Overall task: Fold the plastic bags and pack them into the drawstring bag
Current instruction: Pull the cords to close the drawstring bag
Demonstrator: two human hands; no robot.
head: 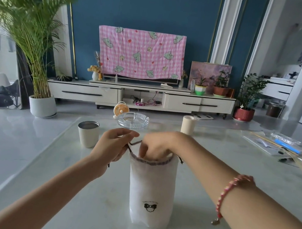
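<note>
A white drawstring bag (152, 188) with a small black bow print stands upright on the pale marble table (80, 200), its mouth gathered with a dark cord. My left hand (113, 147) pinches the dark drawstring (135, 143) at the bag's upper left. My right hand (157, 145) sits over the bag's mouth with its fingertips inside the rim, gripping it. No plastic bag shows outside the drawstring bag; what is inside is hidden.
A white metal cup (88, 133) stands left of the bag, a glass ashtray (133, 120) and a beige cylinder (188, 124) behind it. Clear packets with a blue item (284, 145) lie at the far right. A TV cabinet and plants stand beyond the table.
</note>
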